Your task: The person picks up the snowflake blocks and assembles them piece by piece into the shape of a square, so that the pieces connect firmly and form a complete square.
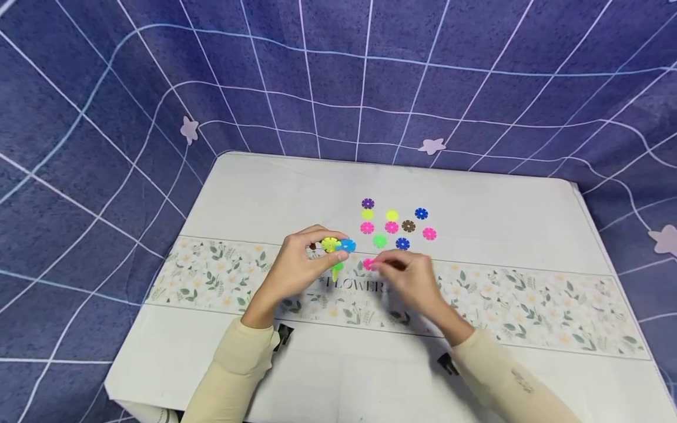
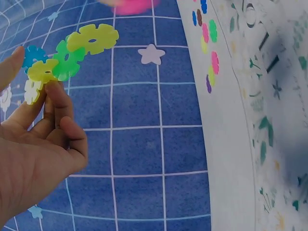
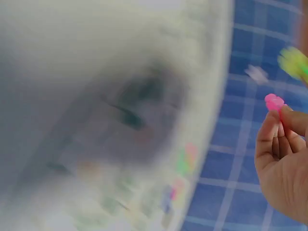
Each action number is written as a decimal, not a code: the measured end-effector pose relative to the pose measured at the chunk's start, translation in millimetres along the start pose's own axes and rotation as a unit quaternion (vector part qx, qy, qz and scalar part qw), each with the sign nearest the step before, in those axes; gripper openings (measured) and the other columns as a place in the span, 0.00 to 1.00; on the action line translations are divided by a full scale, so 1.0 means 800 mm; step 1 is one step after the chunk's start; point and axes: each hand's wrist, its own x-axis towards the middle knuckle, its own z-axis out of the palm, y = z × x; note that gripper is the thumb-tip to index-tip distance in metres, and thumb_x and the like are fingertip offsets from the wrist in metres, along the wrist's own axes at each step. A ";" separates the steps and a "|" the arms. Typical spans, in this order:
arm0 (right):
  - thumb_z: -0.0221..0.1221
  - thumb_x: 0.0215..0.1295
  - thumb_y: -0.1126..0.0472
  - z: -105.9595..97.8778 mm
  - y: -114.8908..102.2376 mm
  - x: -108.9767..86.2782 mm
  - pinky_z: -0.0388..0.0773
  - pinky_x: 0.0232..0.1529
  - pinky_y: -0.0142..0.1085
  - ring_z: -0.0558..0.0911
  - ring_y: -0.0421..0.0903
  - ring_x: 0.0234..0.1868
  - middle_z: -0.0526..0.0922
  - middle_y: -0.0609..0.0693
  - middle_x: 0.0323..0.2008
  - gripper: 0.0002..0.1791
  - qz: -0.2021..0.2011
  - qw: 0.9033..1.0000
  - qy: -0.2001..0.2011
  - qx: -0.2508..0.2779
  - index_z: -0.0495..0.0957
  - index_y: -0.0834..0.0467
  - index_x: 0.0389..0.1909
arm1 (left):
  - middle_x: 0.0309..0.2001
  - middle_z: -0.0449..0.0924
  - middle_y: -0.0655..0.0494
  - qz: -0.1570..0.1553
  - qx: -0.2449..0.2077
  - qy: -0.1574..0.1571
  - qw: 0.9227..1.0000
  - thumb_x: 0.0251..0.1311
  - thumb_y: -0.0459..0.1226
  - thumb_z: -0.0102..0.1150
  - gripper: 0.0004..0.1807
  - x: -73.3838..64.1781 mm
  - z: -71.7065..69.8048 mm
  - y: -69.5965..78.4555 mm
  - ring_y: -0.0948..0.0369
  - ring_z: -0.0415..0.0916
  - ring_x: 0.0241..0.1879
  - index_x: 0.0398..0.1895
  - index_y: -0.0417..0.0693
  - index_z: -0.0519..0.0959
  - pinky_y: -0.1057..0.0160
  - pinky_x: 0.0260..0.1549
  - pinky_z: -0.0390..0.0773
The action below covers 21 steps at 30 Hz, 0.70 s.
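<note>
My left hand (image 1: pixel 298 261) pinches a chain of interlocking plastic snowflake discs between thumb and fingers. In the left wrist view the chain shows a blue disc (image 2: pixel 34 57), a green disc (image 2: pixel 67 60), a yellow disc (image 2: pixel 98 39) at its outer end and further yellowish ones. My right hand (image 1: pixel 412 279) pinches a single pink disc (image 3: pixel 274 102) by its edge. That pink disc is held to the right of the chain, apart from it. Both hands are above the floral strip of the table.
Loose discs lie on the white table (image 1: pixel 275 188) beyond the hands, among them a purple disc (image 1: pixel 367 203), a brown disc (image 1: pixel 408 226), a green disc (image 1: pixel 379 241) and a blue disc (image 1: pixel 421 213). A blue gridded curtain (image 1: pixel 338 88) hangs behind the table.
</note>
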 end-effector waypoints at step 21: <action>0.65 0.58 0.69 -0.055 -0.066 -0.013 0.78 0.37 0.25 0.79 0.39 0.29 0.84 0.51 0.28 0.04 -0.116 0.991 0.066 0.007 0.84 0.58 0.33 | 0.43 0.82 0.68 0.090 -0.007 -0.019 0.996 0.55 0.48 0.68 0.18 0.011 0.034 0.024 0.68 0.78 0.48 0.49 0.61 0.83 0.58 0.53 0.76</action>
